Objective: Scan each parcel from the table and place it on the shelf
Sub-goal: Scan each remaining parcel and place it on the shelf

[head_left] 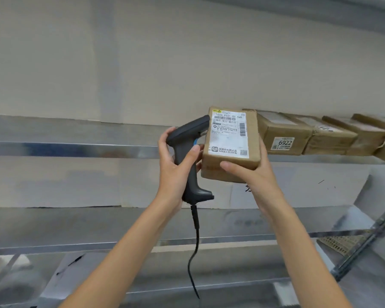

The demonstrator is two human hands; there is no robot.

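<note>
Grey metal shelf point(71, 150) with brown parcels point(320, 134), pale wall behind.

The parcel point(230, 143) is brown cardboard with a white label point(229, 134) printed in black barcodes and text, a yellow mark at its top corner. The scanner point(188, 150) is dark grey with a blue patch and a black cable point(195, 247). The shelf point(76, 148) is silvery metal. A neighbouring brown box point(283, 138) has a white sticker reading 6922 in black.
</note>
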